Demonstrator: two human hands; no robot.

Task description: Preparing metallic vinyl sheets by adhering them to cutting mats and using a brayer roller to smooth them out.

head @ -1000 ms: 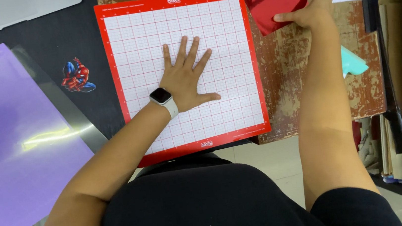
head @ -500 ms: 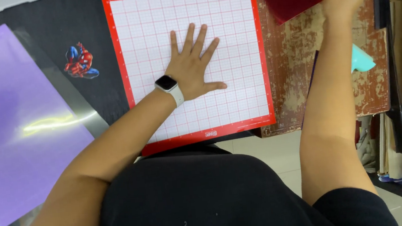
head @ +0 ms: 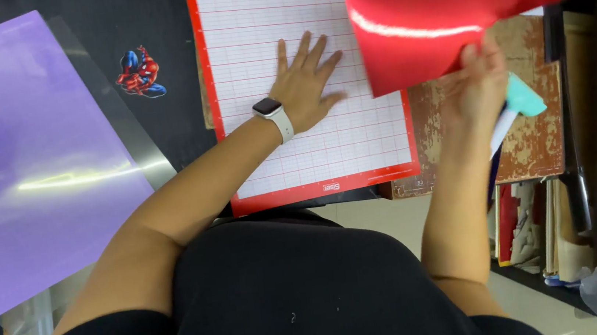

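- The right hand point(head: 478, 86) is pinched shut on the lower edge of a glossy red sheet point(head: 460, 14), thumb side toward me, holding it up off the table with the sheet fanning away above and to the left of the grip.
- The sheet hangs tilted in the air, its left part overlapping the upper right corner of the cutting mat point(head: 305, 85); I can't tell from here whether that corner touches the mat or floats just over it.
- Just beside that grip, on the far side of the wrist, a teal scraper point(head: 524, 99) pokes out; whether the same hand also holds it is hidden.
- The left hand point(head: 305, 85) lies flat, fingers spread apart and gripping nothing, pressed on the middle of the mat, a white watch point(head: 272, 115) on the wrist.
- To my eye the step in hand is bringing the sheet over the mat while the flat palm keeps the mat from sliding. Laying it down would call for squaring its edges to the grid lines and lowering it evenly.
- Both forearms reach forward from the body, the right one raised more steeply.
- Farther left of the mat sit a small red-and-blue sticker point(head: 139, 73) and a big purple sheet point(head: 23, 152).
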